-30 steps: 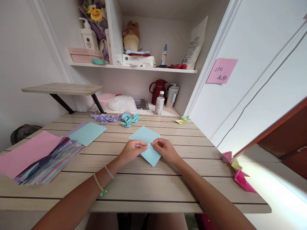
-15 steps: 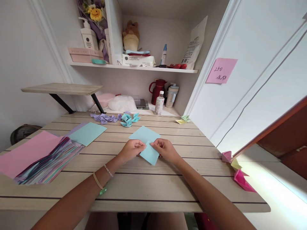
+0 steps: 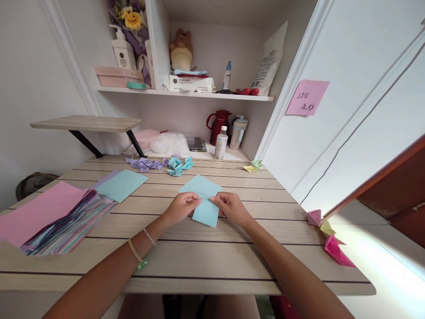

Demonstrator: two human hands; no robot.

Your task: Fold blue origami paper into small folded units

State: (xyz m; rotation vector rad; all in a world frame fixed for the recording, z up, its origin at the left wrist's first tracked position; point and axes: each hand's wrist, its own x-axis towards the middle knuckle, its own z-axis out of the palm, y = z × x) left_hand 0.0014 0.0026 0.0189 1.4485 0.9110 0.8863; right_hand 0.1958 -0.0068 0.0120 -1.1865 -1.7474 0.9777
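Fingertips (image 3: pixel 198 201) of both hands are pinched together on the middle of a light blue paper sheet (image 3: pixel 202 187), which lies on the wooden table (image 3: pixel 199 257) straight ahead. The left hand (image 3: pixel 180 208) grips from the left and the right hand (image 3: pixel 233 208) from the right, almost touching. To the left lies a fanned stack of coloured paper (image 3: pixel 66 223). Farther back sit small folded purple pieces (image 3: pixel 145 164) and folded blue pieces (image 3: pixel 178 166).
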